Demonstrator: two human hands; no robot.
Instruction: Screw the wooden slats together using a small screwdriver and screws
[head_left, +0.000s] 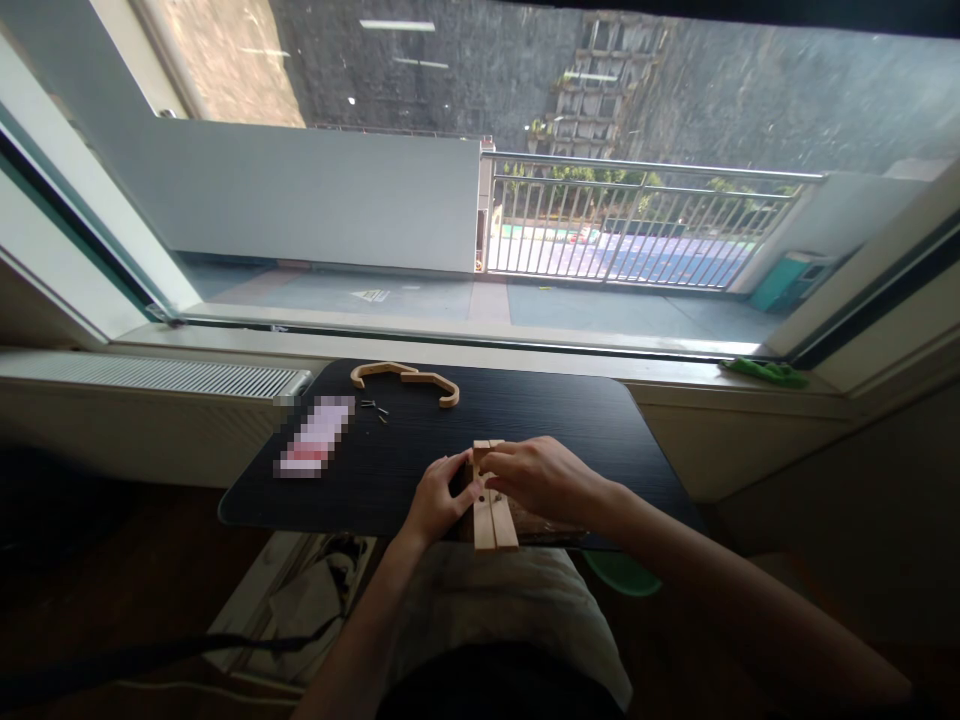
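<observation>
A pale wooden block (495,528) with a lengthwise groove and small dark holes lies at the front edge of the black table, one end toward me. My left hand (439,497) grips its left side, thumb and fingers pressed against the wood. Over the block's far part, my right hand (544,477) is closed with its fingertips pinched together near a hole. Whatever is between those fingertips is hidden. Two curved wooden pieces (384,370) (435,380) rest at the table's back. Several small screws (375,407) are scattered just in front of them.
A blurred-out pink and white item (315,437) lies on the left of the black table (600,420). Beyond are a window sill with a green cloth (765,373) and a radiator (210,378) at left. Below the table's front edge sits a green basin (624,573).
</observation>
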